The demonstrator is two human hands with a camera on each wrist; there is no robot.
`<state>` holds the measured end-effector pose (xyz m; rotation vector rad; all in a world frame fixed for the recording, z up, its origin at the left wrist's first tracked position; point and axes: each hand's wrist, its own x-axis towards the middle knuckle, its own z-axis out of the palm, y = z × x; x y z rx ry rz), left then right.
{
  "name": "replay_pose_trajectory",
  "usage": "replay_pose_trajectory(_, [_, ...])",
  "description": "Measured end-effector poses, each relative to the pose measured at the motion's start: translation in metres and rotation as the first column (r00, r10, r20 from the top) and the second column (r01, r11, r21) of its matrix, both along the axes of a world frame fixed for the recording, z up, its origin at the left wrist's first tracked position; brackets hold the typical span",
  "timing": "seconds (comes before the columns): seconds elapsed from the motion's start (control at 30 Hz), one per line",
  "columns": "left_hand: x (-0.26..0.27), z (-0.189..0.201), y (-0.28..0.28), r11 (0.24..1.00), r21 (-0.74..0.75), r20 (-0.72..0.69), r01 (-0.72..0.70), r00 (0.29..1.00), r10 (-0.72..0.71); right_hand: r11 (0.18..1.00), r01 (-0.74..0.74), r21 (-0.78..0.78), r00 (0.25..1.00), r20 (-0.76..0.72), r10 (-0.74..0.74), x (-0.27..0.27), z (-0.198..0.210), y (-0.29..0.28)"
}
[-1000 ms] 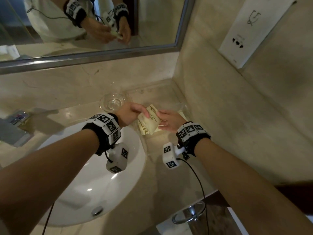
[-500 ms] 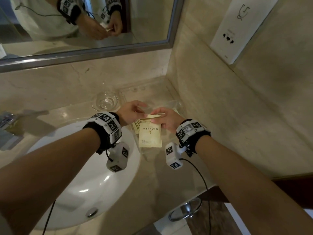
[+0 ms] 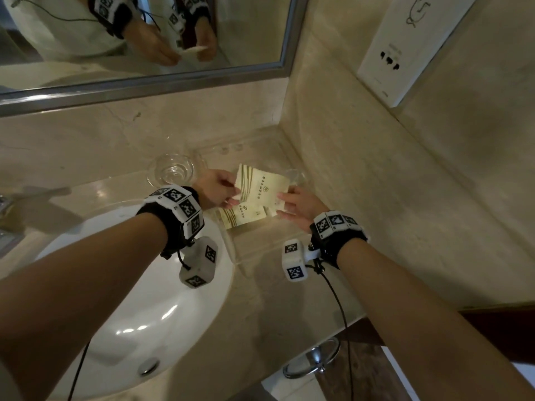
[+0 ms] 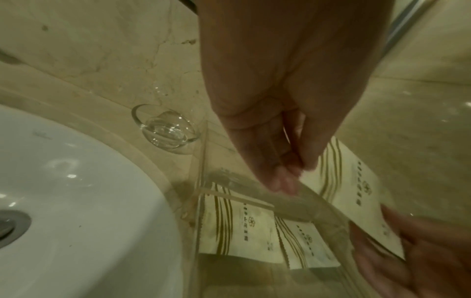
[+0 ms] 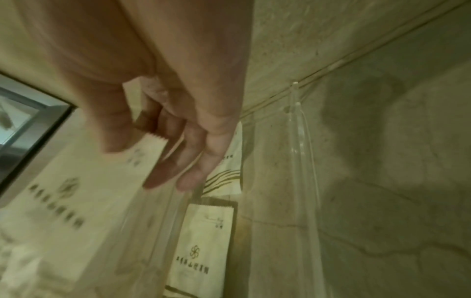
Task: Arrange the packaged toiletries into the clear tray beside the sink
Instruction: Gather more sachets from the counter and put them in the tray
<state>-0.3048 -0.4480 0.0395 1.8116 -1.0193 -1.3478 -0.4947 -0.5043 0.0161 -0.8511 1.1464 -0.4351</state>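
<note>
A small clear glass dish (image 3: 170,171) sits on the beige marble counter (image 3: 289,285) just left of the fingers. The white oval basin (image 3: 144,314) lies nearer, a silver-framed mirror (image 3: 144,88) beyond, a white wall card (image 3: 405,47) to the upper right.

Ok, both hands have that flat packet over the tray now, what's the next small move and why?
Probably lower the held packet flat into the clear tray, beside the packets already lying there. The left hand pinches one end and the right hand the other, so it hangs level above the tray; the far part of the tray looks free.
</note>
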Motion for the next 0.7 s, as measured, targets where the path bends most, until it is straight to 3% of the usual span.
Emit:
replay_pose_trajectory(0.1, [0.000, -0.008, -0.004, 0.991, 0.037, 0.111, 0.131, 0.985, -0.134, 0.989, 0.142, 0.029, 0.990, -0.009, -0.142, -0.004, -0.009, -0.007])
replay_pose_trajectory(0.23, [0.006, -0.015, -0.013, 0.992, -0.002, 0.237, 0.125, 0.964, -0.121, 0.976, 0.083, -0.202, 0.898, -0.409, -0.162, -0.017, -0.023, -0.013])
replay_pose_trajectory(0.37, [0.014, -0.023, -0.015, 0.997, -0.033, 0.227, 0.071, 0.972, -0.062, 0.959, 0.023, -0.282, 0.770, -0.607, -0.197, -0.030, -0.038, -0.019])
replay_pose_trajectory(0.5, [0.022, -0.033, -0.015, 0.995, -0.096, 0.230, -0.016, 0.973, 0.037, 0.948, 0.058, -0.313, 0.710, -0.654, -0.260, -0.025, -0.047, -0.024])
replay_pose_trajectory(0.7, [0.033, -0.046, -0.014, 0.994, -0.095, 0.259, -0.060, 0.962, 0.083, 0.940, 0.167, -0.297, 0.749, -0.581, -0.317, -0.004, -0.060, -0.036])
